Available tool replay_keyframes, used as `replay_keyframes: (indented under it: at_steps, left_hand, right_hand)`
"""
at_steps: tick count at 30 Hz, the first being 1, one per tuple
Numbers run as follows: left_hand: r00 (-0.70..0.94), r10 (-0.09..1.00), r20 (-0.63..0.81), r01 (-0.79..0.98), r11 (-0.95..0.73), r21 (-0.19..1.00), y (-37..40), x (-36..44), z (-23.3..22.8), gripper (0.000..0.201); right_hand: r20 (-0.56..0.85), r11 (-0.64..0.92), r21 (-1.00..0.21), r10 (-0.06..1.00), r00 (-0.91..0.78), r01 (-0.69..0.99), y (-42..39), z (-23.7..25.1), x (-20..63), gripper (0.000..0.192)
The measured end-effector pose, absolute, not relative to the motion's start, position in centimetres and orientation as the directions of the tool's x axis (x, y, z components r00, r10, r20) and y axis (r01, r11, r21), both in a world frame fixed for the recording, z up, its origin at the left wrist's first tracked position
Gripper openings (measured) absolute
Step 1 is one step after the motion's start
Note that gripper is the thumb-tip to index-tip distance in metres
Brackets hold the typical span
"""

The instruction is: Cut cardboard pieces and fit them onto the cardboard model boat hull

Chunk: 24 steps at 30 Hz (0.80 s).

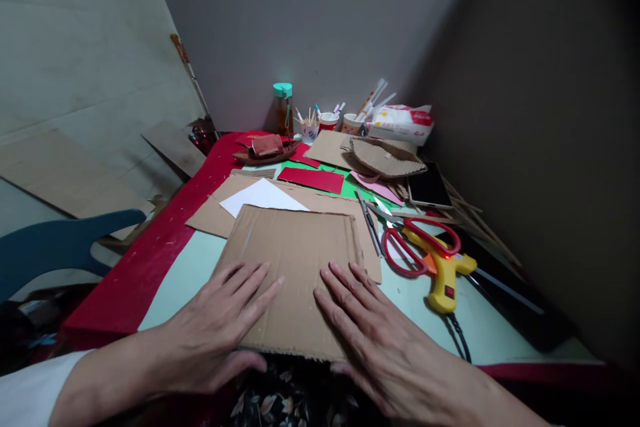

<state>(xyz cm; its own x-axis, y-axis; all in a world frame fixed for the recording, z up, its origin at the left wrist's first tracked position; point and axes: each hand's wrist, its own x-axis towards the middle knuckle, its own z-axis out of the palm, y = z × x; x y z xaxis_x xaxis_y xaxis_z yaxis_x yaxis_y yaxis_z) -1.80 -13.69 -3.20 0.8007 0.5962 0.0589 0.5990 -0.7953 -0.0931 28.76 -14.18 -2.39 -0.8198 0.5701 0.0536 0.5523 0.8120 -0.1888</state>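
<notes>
A brown sheet of cardboard (pixel 295 260) lies in front of me, its rough near edge at the table's front. My left hand (pixel 225 313) rests on its left part, fingers stretched out and flat, the thumb down by the near edge. On its right part lies my right hand (pixel 365 320), fingers also extended, its thumb partly hidden below the edge. Neither hand is closed around the sheet. Behind it are a white paper piece (pixel 263 197) and a larger cardboard piece (pixel 210 213). Just right of the sheet lies a grey utility knife (pixel 369 223).
Red-handled scissors (pixel 407 250) overlap a yellow glue gun (pixel 444 280) with a black cord at right. Farther back stand a small model boat (pixel 267 148), a teal-capped bottle (pixel 283 110), cups of sticks and pens, a tissue pack (pixel 400 123) and a dark phone (pixel 429 185). A blue chair (pixel 60 240) is left.
</notes>
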Motion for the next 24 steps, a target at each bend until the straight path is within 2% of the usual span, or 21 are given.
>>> replay_keyframes:
  at_steps: [6, 9, 13, 17, 20, 24]
  left_hand:
    - [0.816, 0.573, 0.082, 0.570, -0.771, -0.283, -14.1, -0.7, -2.5, 0.069]
    - [0.836, 0.543, 0.084, 0.537, -0.778, -0.327, -14.3, -0.8, -2.2, 0.071]
    - [0.842, 0.525, 0.124, 0.536, -0.791, -0.295, -14.0, -1.1, -2.0, 0.086]
    - [0.900, 0.428, 0.080, 0.435, -0.879, -0.196, -13.2, -1.3, -1.5, 0.093]
    - [0.906, 0.419, 0.055, 0.422, -0.898, -0.123, -12.8, -1.5, -1.2, 0.094]
    - [0.898, 0.437, 0.045, 0.439, -0.889, -0.128, -12.3, -1.8, -1.4, 0.098]
  right_hand:
    - [0.098, 0.828, -0.099, 0.560, -0.823, 0.552, -14.3, -1.7, 27.9, 0.069]
    - [0.147, 0.829, -0.051, 0.558, -0.817, 0.557, -14.4, -1.7, 26.6, 0.078]
    - [0.225, 0.799, 0.002, 0.585, -0.779, 0.601, -14.5, -2.3, 24.9, 0.080]
    - [0.273, 0.798, 0.139, 0.538, -0.797, 0.586, -14.5, -3.1, 24.2, 0.070]
    - [0.256, 0.821, 0.169, 0.497, -0.829, 0.545, -14.1, -3.0, 24.4, 0.065]
    - [0.136, 0.855, 0.113, 0.492, -0.860, 0.506, -13.0, -1.1, 24.6, 0.057]
